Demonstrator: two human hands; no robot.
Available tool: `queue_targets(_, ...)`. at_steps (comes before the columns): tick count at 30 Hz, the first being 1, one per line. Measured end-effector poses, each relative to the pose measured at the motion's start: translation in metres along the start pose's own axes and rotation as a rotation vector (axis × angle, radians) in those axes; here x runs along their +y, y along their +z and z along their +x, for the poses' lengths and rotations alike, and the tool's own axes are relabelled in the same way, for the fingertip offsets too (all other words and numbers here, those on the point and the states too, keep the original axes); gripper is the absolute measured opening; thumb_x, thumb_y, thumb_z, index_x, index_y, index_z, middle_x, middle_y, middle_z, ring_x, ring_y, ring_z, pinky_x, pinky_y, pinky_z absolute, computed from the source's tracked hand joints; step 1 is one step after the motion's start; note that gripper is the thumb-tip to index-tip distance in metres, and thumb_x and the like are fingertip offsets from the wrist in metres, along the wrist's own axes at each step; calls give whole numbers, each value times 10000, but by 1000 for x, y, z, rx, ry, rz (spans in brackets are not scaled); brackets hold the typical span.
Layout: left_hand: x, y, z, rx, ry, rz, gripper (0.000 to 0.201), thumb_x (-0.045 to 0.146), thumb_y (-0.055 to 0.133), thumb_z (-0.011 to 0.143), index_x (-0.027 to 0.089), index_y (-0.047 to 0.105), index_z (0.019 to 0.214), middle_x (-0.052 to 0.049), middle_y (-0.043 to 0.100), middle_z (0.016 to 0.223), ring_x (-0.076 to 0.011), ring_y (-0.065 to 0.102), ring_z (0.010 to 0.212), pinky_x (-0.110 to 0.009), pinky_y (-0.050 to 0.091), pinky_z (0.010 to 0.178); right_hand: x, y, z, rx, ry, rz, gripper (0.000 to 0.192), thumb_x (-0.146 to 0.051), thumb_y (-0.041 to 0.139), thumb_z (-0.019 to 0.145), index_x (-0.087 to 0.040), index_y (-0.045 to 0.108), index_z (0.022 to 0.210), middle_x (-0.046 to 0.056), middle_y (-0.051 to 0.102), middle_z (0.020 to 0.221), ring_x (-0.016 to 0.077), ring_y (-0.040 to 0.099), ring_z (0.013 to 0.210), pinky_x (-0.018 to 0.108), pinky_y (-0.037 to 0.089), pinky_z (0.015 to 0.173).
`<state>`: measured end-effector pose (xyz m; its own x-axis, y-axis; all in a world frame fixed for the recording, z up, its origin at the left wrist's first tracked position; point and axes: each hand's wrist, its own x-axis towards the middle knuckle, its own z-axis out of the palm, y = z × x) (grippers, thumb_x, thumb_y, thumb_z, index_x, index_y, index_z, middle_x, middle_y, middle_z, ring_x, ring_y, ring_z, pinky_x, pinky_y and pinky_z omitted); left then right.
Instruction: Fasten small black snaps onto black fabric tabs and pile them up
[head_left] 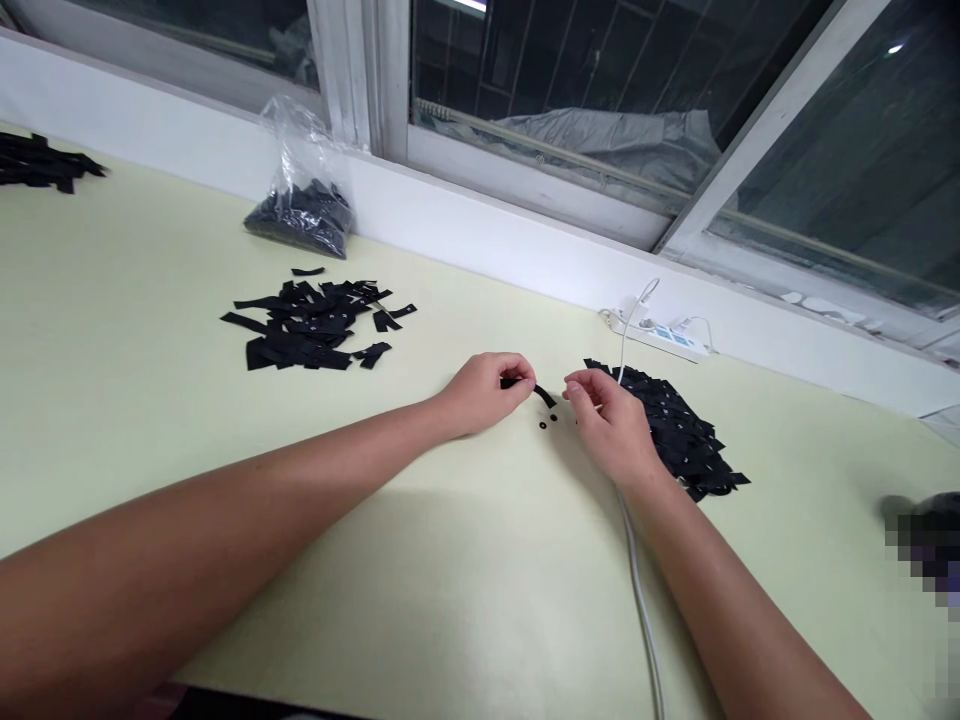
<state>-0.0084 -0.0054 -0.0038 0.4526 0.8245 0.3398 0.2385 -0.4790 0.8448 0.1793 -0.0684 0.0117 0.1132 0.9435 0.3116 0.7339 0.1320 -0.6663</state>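
My left hand (491, 395) pinches a short black fabric strip (546, 396) between thumb and fingers, and the strip's free end points to the right. Just right of that end is my right hand (611, 420), its thumb and forefinger brought together; whatever may be between them is too small to make out. Below the strip, two small black round pieces with light centres (543, 426) lie on the table, between the hands. A heap of black strips (682, 430) with small pale marks lies beside and partly behind my right hand.
Another pile of black strips (311, 325) spreads to the left. A clear plastic bag (300, 200) of black pieces stands against the wall. More strips (45, 162) lie far left. A power strip (664, 338) sits at the back; its white cable (641, 600) runs beneath my right arm.
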Motion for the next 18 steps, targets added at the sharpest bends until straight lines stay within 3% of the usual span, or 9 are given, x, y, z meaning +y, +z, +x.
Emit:
queue_targets(5, -5, -1, 4, 40, -45, -48, 163, 314, 564, 866, 190, 668, 852, -14, 680, 839, -159, 597, 799, -292, 463, 727, -1, -9, -1, -199, -53, -265, 161, -270, 564, 828, -230, 718, 850, 15, 709, 876, 155, 585, 692, 295, 413, 688)
queue_targets(18, -2, -1, 5, 21, -61, -59, 147, 304, 588, 855, 182, 669, 844, -7, 676, 831, -155, 602, 803, -295, 462, 760, 6, 1, 0, -208, -180, -343, 100, -158, 560, 866, -198, 643, 826, 40, 658, 867, 185, 582, 834, 286, 411, 742)
